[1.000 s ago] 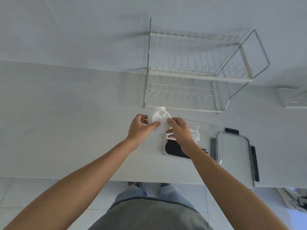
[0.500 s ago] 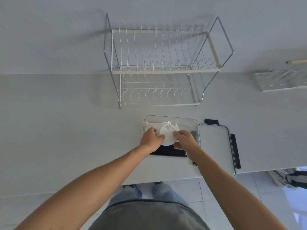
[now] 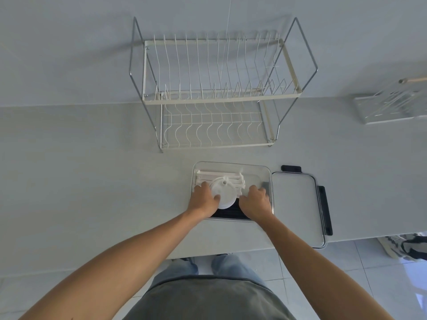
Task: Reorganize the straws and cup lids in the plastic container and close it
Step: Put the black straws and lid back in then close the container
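Observation:
A clear plastic container (image 3: 256,170) sits on the white counter in front of me. Inside it, white straws (image 3: 217,176) lie along the far side and black straws (image 3: 231,213) along the near side. A stack of white cup lids (image 3: 223,192) rests in the container's left half. My left hand (image 3: 204,199) grips the stack's left edge, thumb on top. My right hand (image 3: 255,200) is inside the container just right of the stack, fingers curled down among the straws; what it touches is hidden. The container's lid (image 3: 298,204), with black clips, lies flat to the right.
A two-tier wire dish rack (image 3: 215,98) stands behind the container against the wall. A clear tray (image 3: 392,107) with a wooden handle above it sits at the far right. The counter's front edge runs just below the container; shoes lie on the tiled floor at right.
The lid stack has gone from held up above the counter down into the container's left half. My right hand has let go of it and moved right, into the container.

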